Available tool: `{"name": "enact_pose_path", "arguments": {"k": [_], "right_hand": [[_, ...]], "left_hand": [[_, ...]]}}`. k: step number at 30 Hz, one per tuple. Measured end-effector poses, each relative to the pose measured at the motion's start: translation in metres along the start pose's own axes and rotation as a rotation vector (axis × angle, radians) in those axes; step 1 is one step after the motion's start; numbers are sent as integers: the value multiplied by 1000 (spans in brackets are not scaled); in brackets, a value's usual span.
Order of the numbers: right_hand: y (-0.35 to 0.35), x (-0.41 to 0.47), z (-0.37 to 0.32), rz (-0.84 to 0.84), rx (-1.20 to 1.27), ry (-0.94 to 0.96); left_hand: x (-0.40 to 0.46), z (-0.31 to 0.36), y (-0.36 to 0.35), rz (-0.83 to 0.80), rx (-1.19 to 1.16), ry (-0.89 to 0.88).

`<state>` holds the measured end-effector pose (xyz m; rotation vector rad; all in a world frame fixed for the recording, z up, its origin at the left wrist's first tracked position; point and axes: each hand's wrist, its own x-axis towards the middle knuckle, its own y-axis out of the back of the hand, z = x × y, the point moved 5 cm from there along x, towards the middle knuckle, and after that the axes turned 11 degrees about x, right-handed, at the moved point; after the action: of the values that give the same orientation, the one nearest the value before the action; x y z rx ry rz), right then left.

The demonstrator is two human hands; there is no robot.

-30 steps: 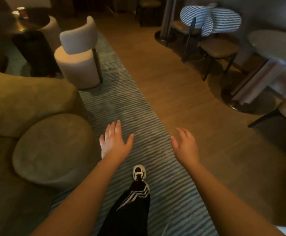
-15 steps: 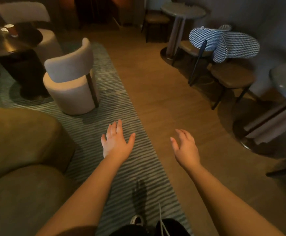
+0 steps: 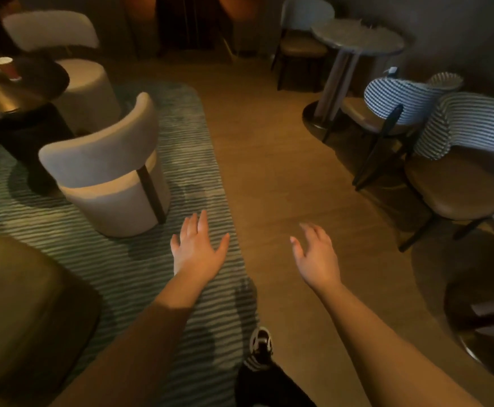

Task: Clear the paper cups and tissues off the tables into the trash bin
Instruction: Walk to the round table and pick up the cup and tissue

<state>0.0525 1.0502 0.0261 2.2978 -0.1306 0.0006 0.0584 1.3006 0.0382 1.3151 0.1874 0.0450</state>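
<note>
Paper cup (image 3: 7,68) – red w/ a white rim – stands on the dark round table (image 3: 28,92), far up and to the left of both hands, well apart from them. Biggest things first: striped rug (image 3: 122,259) lies under the left hand; olive sofa (image 3: 19,304) sits to the left of it; beige tub chair (image 3: 107,183) is just beyond its fingertips. Marble-top table (image 3: 357,36) and checked chairs (image 3: 445,121) are ahead and to the right of the right hand. Left hand (image 3: 197,249) – fingers straight and spread, holding nothing. Right hand (image 3: 317,257) – fingers relaxed, also holding nothing. A sneaker (image 3: 261,345) shows below, btw the forearms.
</note>
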Motion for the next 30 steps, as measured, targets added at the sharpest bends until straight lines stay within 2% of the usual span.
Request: {"name": "enact_pose_path", "arguments": {"k": [5, 10, 17, 23, 30], "right_hand": [[-3, 139, -4, -84, -26, 46], [-30, 257, -22, -177, -12, 75], [-106, 430, -65, -255, 34, 154], [-183, 600, -122, -354, 28, 219], [-231, 763, -196, -368, 35, 265]], "left_hand": [[113, 38, 22, 32, -57, 60], [210, 42, 35, 50, -113, 139], [373, 6, 36, 103, -125, 222], [541, -50, 39, 112, -143, 213], [693, -105, 69, 154, -95, 303]]}}
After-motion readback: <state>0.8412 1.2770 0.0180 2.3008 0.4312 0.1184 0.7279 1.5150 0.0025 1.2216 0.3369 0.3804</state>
